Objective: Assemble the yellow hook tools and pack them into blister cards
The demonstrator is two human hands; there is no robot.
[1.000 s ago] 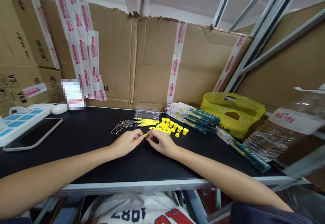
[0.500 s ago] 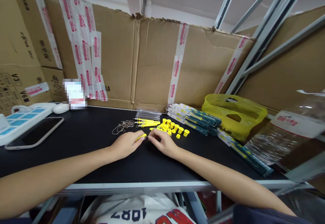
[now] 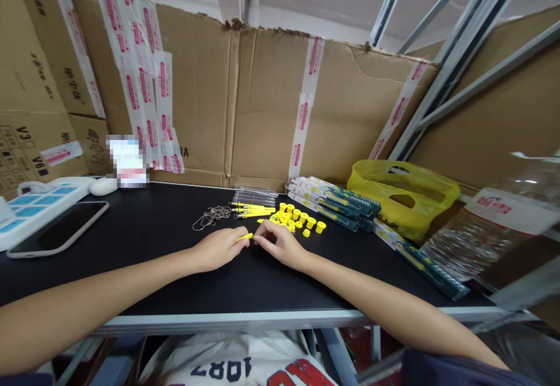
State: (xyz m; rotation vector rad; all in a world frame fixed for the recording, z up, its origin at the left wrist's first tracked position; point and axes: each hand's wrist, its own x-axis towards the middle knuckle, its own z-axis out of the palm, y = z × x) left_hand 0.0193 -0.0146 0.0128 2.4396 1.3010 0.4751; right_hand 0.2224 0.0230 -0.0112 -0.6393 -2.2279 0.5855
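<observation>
It seemed a workshop: yellow parts [image 3: 310,223] lay mid-frame on a tabletop [image 3: 271,290] walled by taped cardboard [image 3: 271,112].

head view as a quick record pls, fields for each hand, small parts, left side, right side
left hand: grip closed on a slim yellow piece, its tip sticking out toward the right hand
right hand: grip close to that tip; whether it holds anything is unclear
small parts: bent wires, yellow rods, yellow caps, beyond the hands
left side: phone lying flat, beside a white power strip
right side: printed boxes, yellow bag, clear bottle
</observation>
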